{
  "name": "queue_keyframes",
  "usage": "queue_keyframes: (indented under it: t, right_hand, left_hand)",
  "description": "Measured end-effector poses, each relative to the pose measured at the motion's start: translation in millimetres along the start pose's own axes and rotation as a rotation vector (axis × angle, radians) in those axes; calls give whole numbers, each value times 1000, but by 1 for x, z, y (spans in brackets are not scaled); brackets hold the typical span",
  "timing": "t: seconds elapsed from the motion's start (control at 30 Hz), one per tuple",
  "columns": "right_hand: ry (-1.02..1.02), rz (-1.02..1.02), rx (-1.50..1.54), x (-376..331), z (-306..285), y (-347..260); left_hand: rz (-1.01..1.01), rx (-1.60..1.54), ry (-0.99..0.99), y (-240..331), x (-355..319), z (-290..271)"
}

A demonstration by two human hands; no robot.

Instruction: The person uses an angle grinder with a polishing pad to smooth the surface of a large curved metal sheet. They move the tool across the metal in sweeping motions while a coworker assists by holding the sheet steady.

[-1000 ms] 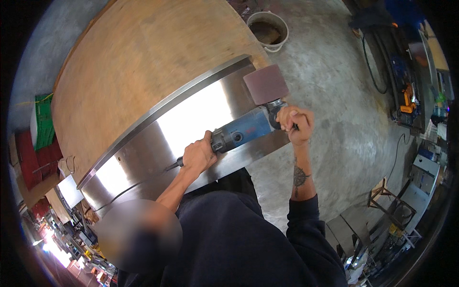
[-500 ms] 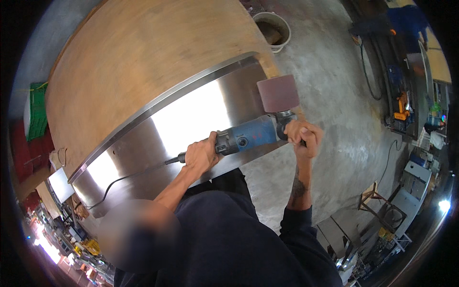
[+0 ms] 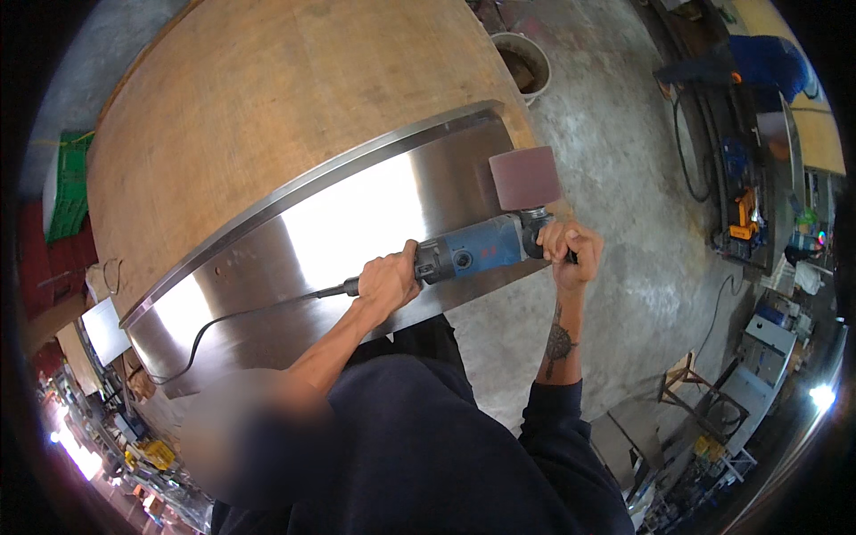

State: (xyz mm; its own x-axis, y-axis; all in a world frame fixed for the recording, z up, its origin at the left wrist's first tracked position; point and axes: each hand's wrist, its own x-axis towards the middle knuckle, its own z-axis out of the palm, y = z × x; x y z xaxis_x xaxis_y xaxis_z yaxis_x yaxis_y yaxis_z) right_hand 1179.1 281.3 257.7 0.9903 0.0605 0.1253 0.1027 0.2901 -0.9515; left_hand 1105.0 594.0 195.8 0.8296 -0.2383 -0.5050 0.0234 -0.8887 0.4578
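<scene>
Two hands are closed on a blue power polisher point(image 3: 473, 252) that is held against a large round vessel. The left hand point(image 3: 388, 281) is wrapped fully round the rear grip, where a black cord point(image 3: 223, 325) leaves the tool and trails down to the left across the metal. The right hand point(image 3: 569, 252) is clenched round the side handle at the tool's head, just below a reddish-brown abrasive drum point(image 3: 524, 176). The drum is laid against the right end of a wide stainless steel band point(image 3: 357, 227) that runs round the vessel's lower part, beneath a broad tan upper surface point(image 3: 267, 107) that looks like wood or protective covering. Whether the drum is spinning cannot be told. As a judgement only, most of the band to the left of the drum already looks bright and mirror-like, with a strong reflection across its middle, while the patch at the drum and the lower edge near the tool look duller, so the finishing seems well along with the right end and rim strip left. The vessel is stood on a grey concrete floor point(image 3: 642, 223). A pale bucket point(image 3: 522, 62) is seen well apart on the floor beyond the vessel, and machines and cables are seen along the right edge.
</scene>
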Motion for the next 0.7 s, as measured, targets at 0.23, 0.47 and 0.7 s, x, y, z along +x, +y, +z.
queue_keyframes:
  t: [0.23,0.47,0.7]
  right_hand:
    - [-10,-29,-6,-2,5,9]
    - [-133,-395,-220,-15,7,27]
    - [-79,-23,31,-35,69,5]
  left_hand:
    - [-75,12,-64,2,-7,0]
    - [-168,38,-95,-3,-27,-6]
    - [-77,7,-19,-42,-75,-22]
